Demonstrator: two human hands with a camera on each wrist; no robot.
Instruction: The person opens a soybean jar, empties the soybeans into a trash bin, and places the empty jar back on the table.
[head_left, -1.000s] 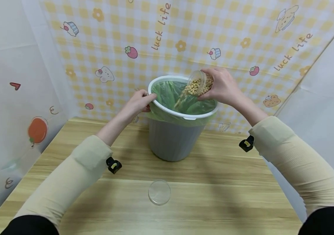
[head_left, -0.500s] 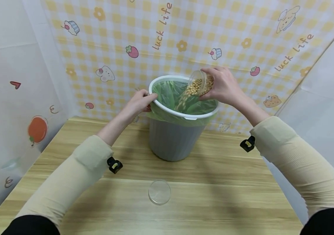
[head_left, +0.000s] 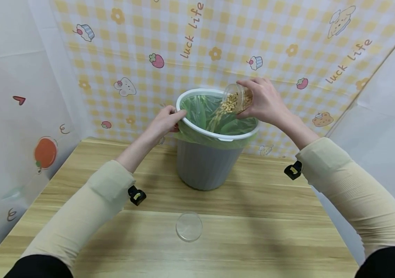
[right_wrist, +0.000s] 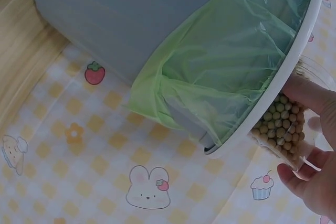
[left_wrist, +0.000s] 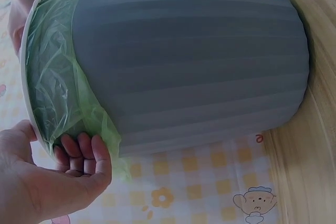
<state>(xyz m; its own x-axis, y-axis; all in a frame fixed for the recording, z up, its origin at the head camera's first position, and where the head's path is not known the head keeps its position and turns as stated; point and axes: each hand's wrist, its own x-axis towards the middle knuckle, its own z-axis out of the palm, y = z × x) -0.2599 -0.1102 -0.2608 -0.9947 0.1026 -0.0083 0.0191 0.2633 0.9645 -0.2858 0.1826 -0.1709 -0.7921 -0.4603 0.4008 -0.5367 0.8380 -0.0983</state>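
In the head view, just above the frame's centre, stands one grey bin [head_left: 205, 164] with a white rim and one green bag liner [head_left: 225, 125] folded over its edge. One clear jar [head_left: 238, 97] of yellow beans [head_left: 233, 102] is tipped over the bin's upper right rim, mouth pointing down and left, and a stream of beans falls into the liner. The right hand [head_left: 263, 102] is wrapped around the jar. The left hand [head_left: 164, 121] grasps the bin's rim at its left side, fingers hooked over the edge. One round clear lid [head_left: 189, 227] lies flat on the wooden table [head_left: 270, 239], at lower centre and well apart from the bin. Two cream sleeves run in from the bottom corners.

In the left wrist view, the ribbed grey bin fills the frame; at lower left the left hand's fingers [left_wrist: 84, 148] curl under the rim against the liner.

In the right wrist view, at lower right, the right hand's fingers [right_wrist: 310, 93] clasp the jar, whose round, pale yellow beans [right_wrist: 281, 127] show through the clear wall just past the white rim.
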